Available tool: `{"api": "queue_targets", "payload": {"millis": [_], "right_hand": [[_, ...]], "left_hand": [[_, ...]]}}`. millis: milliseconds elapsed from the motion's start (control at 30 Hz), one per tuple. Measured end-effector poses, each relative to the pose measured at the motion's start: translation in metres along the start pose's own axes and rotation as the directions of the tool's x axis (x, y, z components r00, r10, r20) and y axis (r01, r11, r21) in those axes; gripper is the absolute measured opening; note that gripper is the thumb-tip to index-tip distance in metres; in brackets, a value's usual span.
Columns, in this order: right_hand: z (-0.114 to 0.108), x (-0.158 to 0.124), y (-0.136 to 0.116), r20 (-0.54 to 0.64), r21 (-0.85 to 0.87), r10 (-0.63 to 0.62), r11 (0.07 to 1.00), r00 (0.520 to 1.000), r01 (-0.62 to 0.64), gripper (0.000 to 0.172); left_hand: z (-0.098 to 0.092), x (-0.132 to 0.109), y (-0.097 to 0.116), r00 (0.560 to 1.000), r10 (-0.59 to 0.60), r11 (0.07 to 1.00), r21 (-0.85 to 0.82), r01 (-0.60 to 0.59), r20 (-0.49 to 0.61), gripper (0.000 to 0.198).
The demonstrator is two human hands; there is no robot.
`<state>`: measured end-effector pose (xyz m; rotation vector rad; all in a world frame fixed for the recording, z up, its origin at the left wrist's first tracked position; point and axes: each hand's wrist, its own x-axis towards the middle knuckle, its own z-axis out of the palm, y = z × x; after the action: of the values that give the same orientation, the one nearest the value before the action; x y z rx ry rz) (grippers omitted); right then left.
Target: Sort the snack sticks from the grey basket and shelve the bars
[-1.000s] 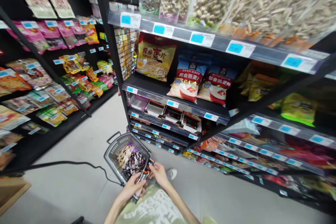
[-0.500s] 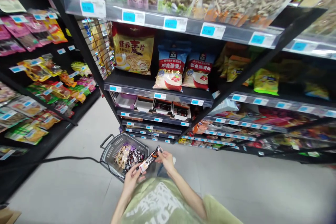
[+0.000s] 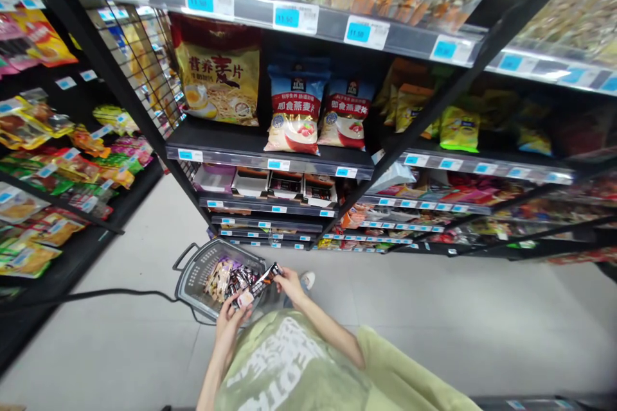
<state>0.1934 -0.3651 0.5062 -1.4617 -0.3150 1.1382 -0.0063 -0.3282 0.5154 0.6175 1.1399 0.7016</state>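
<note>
Both my hands hold a long dark snack packet [image 3: 258, 282] with a white end, low in the view above the floor. My left hand [image 3: 230, 318] grips its lower white end, and my right hand [image 3: 290, 283] grips its upper dark end. Just behind the packet a grey shopping basket [image 3: 195, 270] stands on the floor, holding several more snack packets [image 3: 226, 278]. My green shirt fills the bottom of the view.
Black store shelving [image 3: 270, 157] stands ahead with oat bags [image 3: 296, 112], boxed goods and blue price tags. Another rack of hanging snack bags [image 3: 58, 160] runs along the left. A black cable [image 3: 96, 295] lies across the grey floor by the basket.
My hands have lifted the packet up out of the basket and hold it stretched between them. My view has swung right and drawn back from the shelves.
</note>
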Motion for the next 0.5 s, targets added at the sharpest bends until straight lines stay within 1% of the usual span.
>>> {"api": "queue_targets", "payload": {"millis": [133, 300, 400, 500], "right_hand": [[-0.003, 0.000, 0.000, -0.028, 0.010, -0.006, 1.000, 1.000, 0.006, 0.024], [-0.004, 0.000, 0.006, -0.072, 0.022, -0.043, 0.999, 0.996, 0.045, 0.032], [-0.006, 0.001, 0.011, -0.075, 0.021, -0.077, 0.997, 0.994, 0.079, 0.033], [-0.009, 0.003, 0.017, -0.074, 0.000, -0.121, 0.993, 0.990, 0.122, 0.032]], "left_hand": [[-0.001, 0.003, -0.003, 1.000, -0.003, 1.000, -0.008, 0.003, 0.018, 0.067], [-0.011, 0.012, -0.014, 0.999, -0.045, 0.998, -0.039, 0.046, 0.012, 0.060], [-0.016, 0.020, -0.023, 0.995, -0.086, 0.995, -0.062, 0.083, -0.048, 0.052], [-0.018, 0.024, -0.029, 0.994, -0.041, 0.997, -0.065, 0.035, -0.099, 0.045]]}}
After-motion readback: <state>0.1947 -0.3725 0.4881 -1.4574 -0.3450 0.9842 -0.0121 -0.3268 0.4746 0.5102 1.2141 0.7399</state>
